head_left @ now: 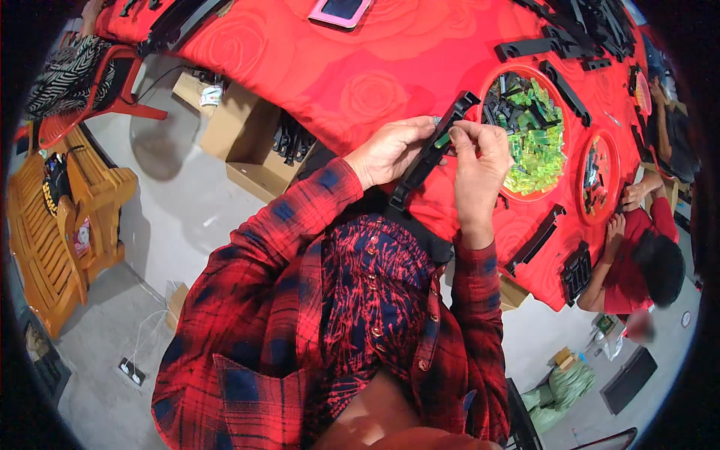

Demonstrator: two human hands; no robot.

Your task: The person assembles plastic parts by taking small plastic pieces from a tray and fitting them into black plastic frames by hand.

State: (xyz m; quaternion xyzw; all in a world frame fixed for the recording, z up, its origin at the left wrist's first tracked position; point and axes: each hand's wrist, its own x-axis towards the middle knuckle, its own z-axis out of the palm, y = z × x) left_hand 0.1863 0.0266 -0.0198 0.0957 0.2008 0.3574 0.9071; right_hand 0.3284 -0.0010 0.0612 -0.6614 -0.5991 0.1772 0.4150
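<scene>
A long black plastic bar (421,169) slants between my two hands above the red tablecloth. My left hand (396,150) is closed round the bar's upper half, thumb along its side. With thumb and index finger, my right hand (480,169) pinches a small green translucent piece (442,140) against the face of the bar. Whether the piece sits in a slot of the bar I cannot tell. Right beside my right hand stands a round red tray (568,161) with a heap of yellow-green translucent pieces (536,154) and some black ones.
A smaller red tray (617,180) with mixed small parts lies further right. More black bars (536,240) lie around the trays. A pink-framed phone (341,10) rests at the far edge. Another person (637,251) sits at the right. An open cardboard box (259,150) stands left, below the table edge.
</scene>
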